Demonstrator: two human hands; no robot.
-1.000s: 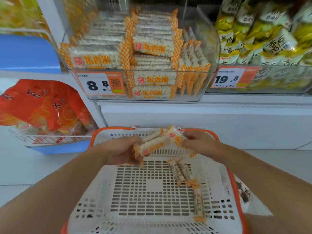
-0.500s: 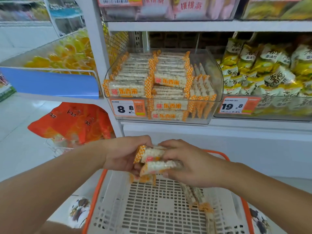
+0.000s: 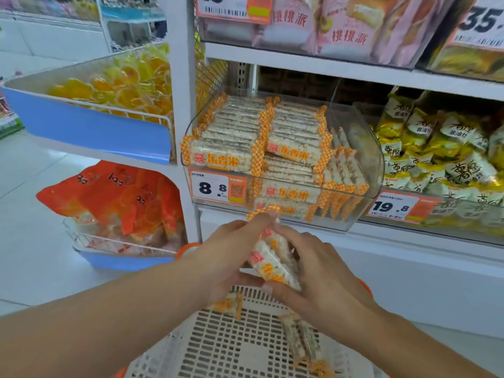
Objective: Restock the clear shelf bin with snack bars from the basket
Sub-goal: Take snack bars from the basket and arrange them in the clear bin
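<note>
Hands, left hand (image 3: 229, 257) and right hand (image 3: 313, 271), clasp snack bars (image 3: 270, 257) below clear bin (image 3: 365, 148) (nearly full).

two bare forearms come up from the bottom edge of the head view, one from the lower left corner, one from the lower right. neither carries a sleeve, cuff, watch, strap or bracelet anywhere along its visible length. the left hand (image 3: 231, 257) is ungloved and shows no ring on the fingers that can be seen; its nails are short and unpainted. the right hand (image 3: 319, 274) is likewise ungloved and ringless, with a short plain thumbnail showing near its lower edge. no other clothing enters the picture.
</note>
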